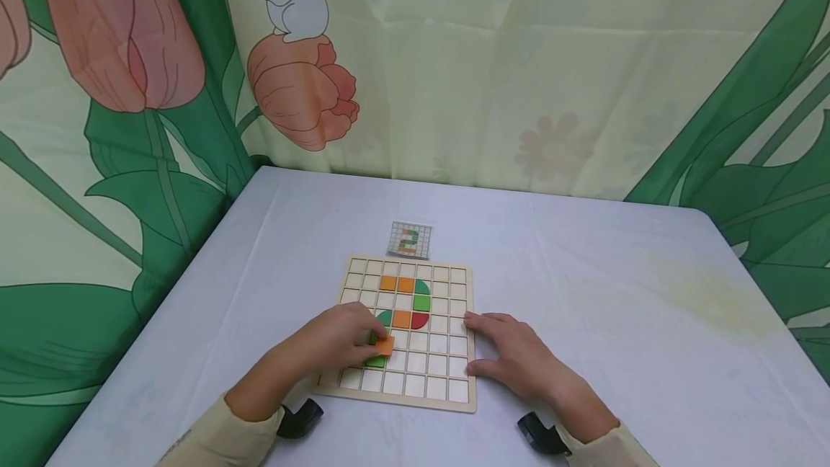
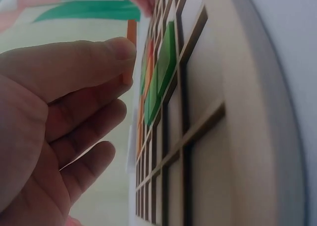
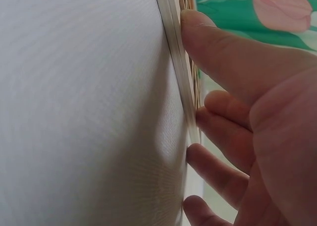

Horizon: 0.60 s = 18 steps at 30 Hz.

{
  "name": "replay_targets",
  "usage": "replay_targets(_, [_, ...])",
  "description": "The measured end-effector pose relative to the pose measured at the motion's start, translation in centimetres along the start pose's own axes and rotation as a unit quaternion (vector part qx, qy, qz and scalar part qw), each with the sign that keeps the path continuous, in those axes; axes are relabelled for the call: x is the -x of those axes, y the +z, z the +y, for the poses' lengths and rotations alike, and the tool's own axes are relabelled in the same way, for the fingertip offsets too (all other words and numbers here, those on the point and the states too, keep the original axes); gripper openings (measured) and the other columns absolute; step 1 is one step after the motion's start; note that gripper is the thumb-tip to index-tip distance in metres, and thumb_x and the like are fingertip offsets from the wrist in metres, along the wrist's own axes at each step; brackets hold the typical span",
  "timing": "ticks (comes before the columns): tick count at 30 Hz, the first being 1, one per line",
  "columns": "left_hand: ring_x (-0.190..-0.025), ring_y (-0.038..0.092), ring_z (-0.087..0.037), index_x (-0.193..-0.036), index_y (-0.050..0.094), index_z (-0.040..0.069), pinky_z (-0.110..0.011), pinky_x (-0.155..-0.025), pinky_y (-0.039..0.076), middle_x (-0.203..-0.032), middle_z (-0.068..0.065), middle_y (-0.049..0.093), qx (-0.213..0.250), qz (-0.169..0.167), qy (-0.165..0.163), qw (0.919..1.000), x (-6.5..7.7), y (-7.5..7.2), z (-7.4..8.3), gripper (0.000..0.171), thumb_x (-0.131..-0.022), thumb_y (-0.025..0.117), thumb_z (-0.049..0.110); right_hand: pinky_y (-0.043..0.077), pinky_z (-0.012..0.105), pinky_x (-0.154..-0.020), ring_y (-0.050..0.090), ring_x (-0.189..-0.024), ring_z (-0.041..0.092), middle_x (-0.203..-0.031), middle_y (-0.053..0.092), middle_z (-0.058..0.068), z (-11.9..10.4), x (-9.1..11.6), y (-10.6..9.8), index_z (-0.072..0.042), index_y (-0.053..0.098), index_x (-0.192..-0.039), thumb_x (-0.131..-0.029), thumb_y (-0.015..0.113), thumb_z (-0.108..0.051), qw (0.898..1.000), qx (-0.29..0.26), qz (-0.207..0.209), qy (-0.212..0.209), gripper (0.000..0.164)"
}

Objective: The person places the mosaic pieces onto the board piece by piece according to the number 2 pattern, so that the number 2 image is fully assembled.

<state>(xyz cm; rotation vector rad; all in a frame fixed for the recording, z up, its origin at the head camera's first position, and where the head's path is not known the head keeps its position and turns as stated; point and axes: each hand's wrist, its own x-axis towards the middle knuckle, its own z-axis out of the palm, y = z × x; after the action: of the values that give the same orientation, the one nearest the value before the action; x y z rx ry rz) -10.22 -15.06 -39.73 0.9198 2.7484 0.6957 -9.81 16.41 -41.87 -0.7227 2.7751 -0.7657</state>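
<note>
My left hand (image 1: 341, 335) pinches an orange square tile (image 1: 385, 346) between thumb and fingertips, close over the wooden grid board (image 1: 408, 406). In the left wrist view that tile (image 2: 132, 32) is seen edge-on, apart from the board's face. Near it a green tile (image 1: 376, 362) lies in the lower left of the grid. Further up sit orange squares (image 1: 397, 284), a green square (image 1: 421, 303), green quarter-rounds (image 1: 422, 286) and a red quarter-round (image 1: 419, 320). My right hand (image 1: 515, 352) rests at the board's right edge, its fingers spread and fingertips on the rim (image 3: 184, 82).
Behind the board lies a small card (image 1: 410, 240) printed with a grid and a coloured figure. A white cloth covers the table (image 1: 583, 272). Black camera mounts (image 1: 301, 419) sit at both wrists. A curtain (image 1: 454, 78) with flowers hangs beyond the table.
</note>
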Motion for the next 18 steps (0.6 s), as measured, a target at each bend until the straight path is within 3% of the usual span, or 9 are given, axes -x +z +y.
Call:
replay_targets(2, [-0.087, 0.057, -0.008, -0.095, 0.08, 0.014, -0.029, -0.079, 0.051, -0.09, 0.011, 0.068, -0.004, -0.006, 0.006, 1.0, -0.2, 0.3, 0.3, 0.012, -0.086, 0.081, 0.023, 0.039, 0.055, -0.104, 0.049, -0.13, 0.033, -0.14, 0.058, 0.006, 0.0, 0.0, 0.0, -0.007, 0.059, -0.138, -0.082, 0.083, -0.032, 1.0, 0.002, 0.002, -0.005, 0.065])
replay_targets(11, [-0.094, 0.059, -0.012, -0.099, 0.079, 0.015, -0.032, -0.086, 0.051, -0.094, 0.011, 0.068, -0.004, -0.031, -0.027, 0.9991, -0.9, 1.1, 1.4, 0.013, -0.087, 0.079, 0.021, 0.04, 0.055, -0.103, 0.05, -0.129, 0.033, -0.14, 0.058, 0.005, 0.1, 0.1, -0.1, -0.008, 0.059, -0.137, -0.083, 0.082, -0.034, 1.0, 0.006, 0.006, -0.012, 0.065])
replay_targets(18, [-0.095, 0.059, -0.011, -0.097, 0.078, 0.016, -0.032, -0.087, 0.051, -0.094, 0.012, 0.067, -0.011, -0.027, -0.02, 0.9994, -1.0, 1.4, 1.4, 0.012, -0.086, 0.08, 0.02, 0.04, 0.055, -0.103, 0.05, -0.129, 0.033, -0.14, 0.058, 0.006, 0.2, 0.0, 0.0, -0.007, 0.059, -0.137, -0.082, 0.083, -0.033, 1.0, 0.007, 0.007, -0.013, 0.065])
